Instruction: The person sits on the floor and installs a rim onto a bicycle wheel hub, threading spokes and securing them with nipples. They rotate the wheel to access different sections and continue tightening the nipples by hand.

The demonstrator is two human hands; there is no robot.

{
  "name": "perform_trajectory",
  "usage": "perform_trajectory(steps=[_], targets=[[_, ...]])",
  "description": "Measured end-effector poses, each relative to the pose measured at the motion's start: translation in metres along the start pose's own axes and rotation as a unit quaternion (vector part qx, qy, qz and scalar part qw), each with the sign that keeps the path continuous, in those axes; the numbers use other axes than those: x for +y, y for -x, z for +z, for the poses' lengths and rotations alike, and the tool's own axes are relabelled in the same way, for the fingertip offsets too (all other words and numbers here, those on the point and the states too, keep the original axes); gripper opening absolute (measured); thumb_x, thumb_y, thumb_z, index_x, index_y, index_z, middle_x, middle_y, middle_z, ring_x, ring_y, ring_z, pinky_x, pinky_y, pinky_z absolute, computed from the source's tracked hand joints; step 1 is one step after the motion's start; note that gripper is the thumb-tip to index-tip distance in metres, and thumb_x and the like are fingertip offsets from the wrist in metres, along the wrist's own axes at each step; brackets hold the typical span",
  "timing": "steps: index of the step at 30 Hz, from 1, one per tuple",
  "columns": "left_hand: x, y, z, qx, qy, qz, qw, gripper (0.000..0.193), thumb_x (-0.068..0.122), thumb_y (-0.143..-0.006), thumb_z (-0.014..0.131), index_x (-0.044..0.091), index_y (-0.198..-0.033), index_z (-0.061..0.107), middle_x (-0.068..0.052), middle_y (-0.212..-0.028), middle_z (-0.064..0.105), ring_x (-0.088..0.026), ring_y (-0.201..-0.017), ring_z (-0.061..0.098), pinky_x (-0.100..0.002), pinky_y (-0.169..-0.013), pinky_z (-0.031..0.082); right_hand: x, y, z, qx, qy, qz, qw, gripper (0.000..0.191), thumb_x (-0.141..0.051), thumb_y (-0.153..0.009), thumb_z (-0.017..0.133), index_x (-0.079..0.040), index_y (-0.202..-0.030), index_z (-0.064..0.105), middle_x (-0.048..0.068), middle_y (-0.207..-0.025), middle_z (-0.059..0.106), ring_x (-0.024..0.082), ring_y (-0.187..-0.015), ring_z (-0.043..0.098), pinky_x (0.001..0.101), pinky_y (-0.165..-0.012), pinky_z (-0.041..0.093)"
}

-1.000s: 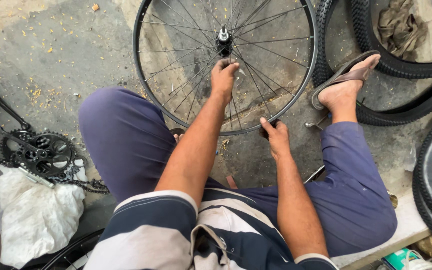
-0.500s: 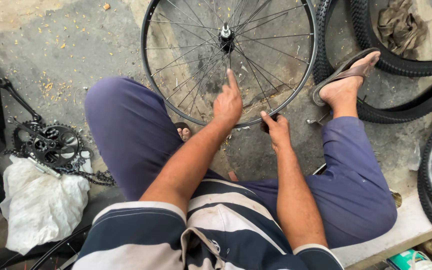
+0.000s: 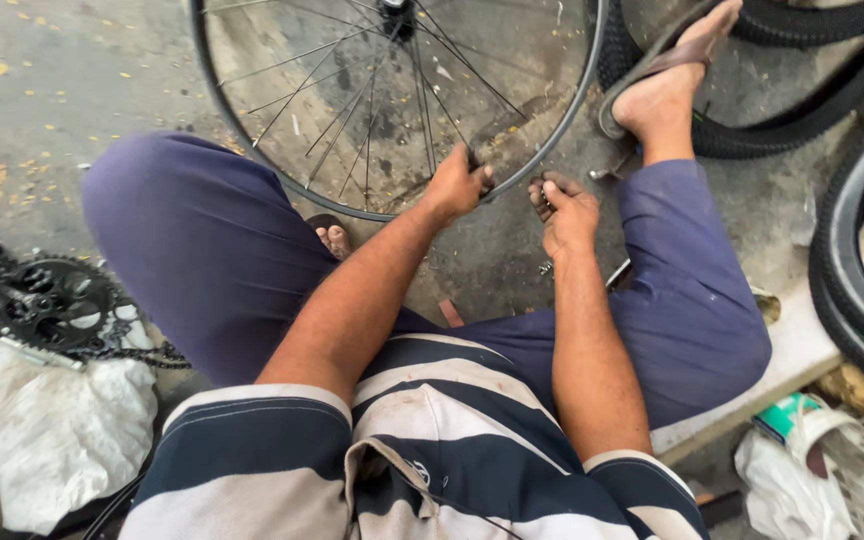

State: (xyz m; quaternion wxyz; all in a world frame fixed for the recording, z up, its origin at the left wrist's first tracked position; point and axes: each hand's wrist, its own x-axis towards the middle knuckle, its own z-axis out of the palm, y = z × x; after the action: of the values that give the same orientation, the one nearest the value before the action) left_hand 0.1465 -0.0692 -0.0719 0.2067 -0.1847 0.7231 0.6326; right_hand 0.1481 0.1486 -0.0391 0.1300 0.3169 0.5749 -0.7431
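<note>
**Inspector:** Start nearest the person. State of each hand?

**Assistant:** The left hand [image 3: 459,183] is closed on the near rim of the bicycle wheel [image 3: 297,185], fingers curled over it beside the lower spokes. A second ago it lay flatter, up among the spokes near the hub; it has come down to the rim. The right hand [image 3: 564,208] sits just beside it to the right, fingers bent together on something small at the rim. What it pinches cannot be told.

**Inspector:** What does that shift mean?

**Assistant:** In my judgement, work has moved from the spokes to a single spot on the rim, both hands now meeting there.

**Inspector:** Surroundings?

**Assistant:** Left of the left hand and nearer the person, a chainring with chain [image 3: 47,305] lies on a white bag [image 3: 47,440]. Beyond the right hand, a sandalled foot [image 3: 667,85] rests against a black tyre [image 3: 802,110] on the concrete floor [image 3: 42,90]. The hub [image 3: 395,8] is at the far edge.
</note>
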Motion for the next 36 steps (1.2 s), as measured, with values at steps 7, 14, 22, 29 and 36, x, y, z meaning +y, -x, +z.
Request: perform_trajectory(steps=[7, 14, 22, 29, 36], targets=[[0.02, -0.02, 0.026, 0.002, 0.185, -0.006, 0.983, 0.025, 0.02, -0.095, 0.071, 0.003, -0.106, 0.058, -0.009, -0.092, 0.071, -0.019, -0.084, 0.066, -0.037, -0.078, 0.056, -0.016, 0.012, 0.019, 0.015, -0.032, 0.004, 0.999, 0.013, -0.012, -0.101, 0.071, 0.0, -0.106, 0.07, 0.008, -0.089, 0.073, 0.016, -0.074, 0.066, 0.0236, -0.062, 0.054], [0.028, -0.022, 0.029, 0.04, 0.163, -0.019, 0.986, 0.022, 0.02, -0.092, 0.072, 0.005, -0.104, 0.06, -0.011, -0.095, 0.073, -0.023, -0.087, 0.07, -0.038, -0.079, 0.055, -0.023, 0.012, 0.03, -0.052, -0.066, 0.019, 0.996, 0.018, -0.013, -0.1, 0.069, -0.001, -0.112, 0.072, 0.003, -0.088, 0.066, 0.012, -0.075, 0.061, 0.0247, -0.067, 0.05], [0.041, -0.019, 0.017, 0.046, 0.134, -0.037, 0.989, 0.024, 0.022, -0.092, 0.071, 0.007, -0.105, 0.058, -0.013, -0.096, 0.074, -0.031, -0.09, 0.071, -0.043, -0.08, 0.053, -0.005, 0.001, 0.028, 0.016, 0.025, -0.017, 0.999, 0.007, -0.006, -0.1, 0.074, -0.002, -0.103, 0.069, 0.007, -0.082, 0.068, 0.013, -0.064, 0.06, 0.0244, -0.057, 0.047], [0.042, -0.02, 0.013, 0.043, 0.121, -0.045, 0.991, 0.024, 0.022, -0.092, 0.072, 0.006, -0.105, 0.058, -0.015, -0.096, 0.073, -0.034, -0.092, 0.071, -0.045, -0.081, 0.053, -0.004, -0.001, 0.033, -0.011, 0.05, -0.024, 0.998, 0.014, 0.003, -0.094, 0.07, 0.001, -0.108, 0.068, 0.009, -0.091, 0.072, 0.017, -0.071, 0.067, 0.0279, -0.067, 0.055], [0.038, -0.02, 0.015, 0.054, 0.132, -0.03, 0.989, 0.022, 0.018, -0.091, 0.07, 0.005, -0.105, 0.059, -0.016, -0.095, 0.074, -0.036, -0.093, 0.072, -0.046, -0.082, 0.054, 0.004, -0.007, 0.039, -0.046, 0.076, -0.062, 0.994, 0.016, 0.003, -0.095, 0.069, 0.0, -0.11, 0.067, 0.008, -0.101, 0.075, 0.014, -0.082, 0.064, 0.027, -0.074, 0.05]])
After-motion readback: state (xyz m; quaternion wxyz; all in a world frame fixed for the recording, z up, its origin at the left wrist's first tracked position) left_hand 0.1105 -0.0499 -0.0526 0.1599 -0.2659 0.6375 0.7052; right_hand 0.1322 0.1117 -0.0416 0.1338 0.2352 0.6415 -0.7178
